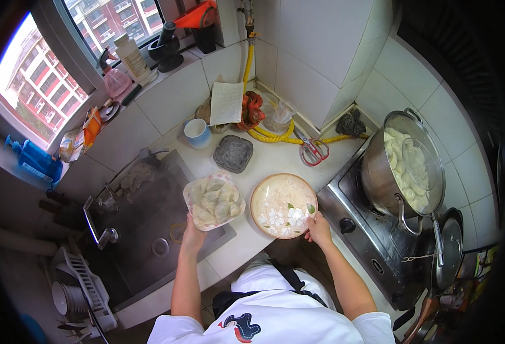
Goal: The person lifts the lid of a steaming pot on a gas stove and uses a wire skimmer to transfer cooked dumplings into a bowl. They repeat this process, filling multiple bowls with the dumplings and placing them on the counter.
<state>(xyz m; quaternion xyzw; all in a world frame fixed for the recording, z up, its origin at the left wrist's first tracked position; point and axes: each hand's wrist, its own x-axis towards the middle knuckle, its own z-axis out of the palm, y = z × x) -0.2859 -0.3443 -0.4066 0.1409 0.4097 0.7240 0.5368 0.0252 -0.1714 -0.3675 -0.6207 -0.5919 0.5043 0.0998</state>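
Observation:
My left hand grips the near edge of a floral-rimmed square bowl filled with dumplings, held above the sink's right edge. With my right hand I grip the right rim of a round floral plate; food on the plate cannot be made out. Behind the two dishes lie a dark square stone or dish and a blue and white mug. At the right, a large steel pot on the gas stove holds many dumplings, with a wire strainer resting in it.
The sink with its faucet is at the left, beside a white dish rack. Red-handled scissors and a yellow gas hose lie at the back of the counter. The stove borders it on the right.

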